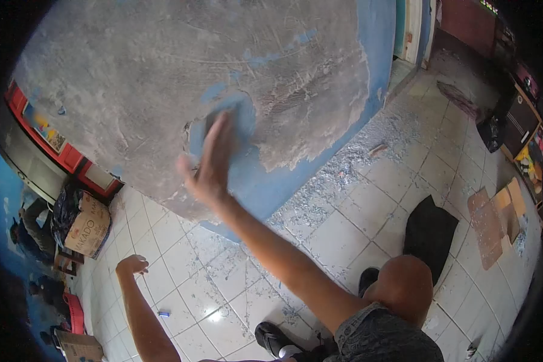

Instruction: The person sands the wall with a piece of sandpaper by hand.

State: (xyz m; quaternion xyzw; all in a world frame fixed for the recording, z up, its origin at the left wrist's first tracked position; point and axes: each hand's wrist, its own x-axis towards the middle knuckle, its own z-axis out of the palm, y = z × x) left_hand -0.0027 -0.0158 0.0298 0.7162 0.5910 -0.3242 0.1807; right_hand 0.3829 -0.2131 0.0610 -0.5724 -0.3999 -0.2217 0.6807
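Against the grey wall [133, 90], stripped of much of its blue paint, my right hand [211, 163] is raised beside a remaining blue patch [243, 114]. Motion smears its fingers, and a dark blur shows by the fingertips; whether the hand holds anything cannot be made out. My left hand [133, 264] hangs over the tiled floor at the lower left, its fingers curled in with nothing visible in them. Paint flakes [326, 187] lie thickly along the foot of the wall.
A dark cloth or mat [429, 235] and flattened cardboard [485, 226] lie on the floor at right. Cardboard boxes [89, 226] stand at left. A small blue object [164, 314] is on the tiles. My sandalled foot [271, 339] and bent knee [404, 286] are below. A doorway stands at upper right.
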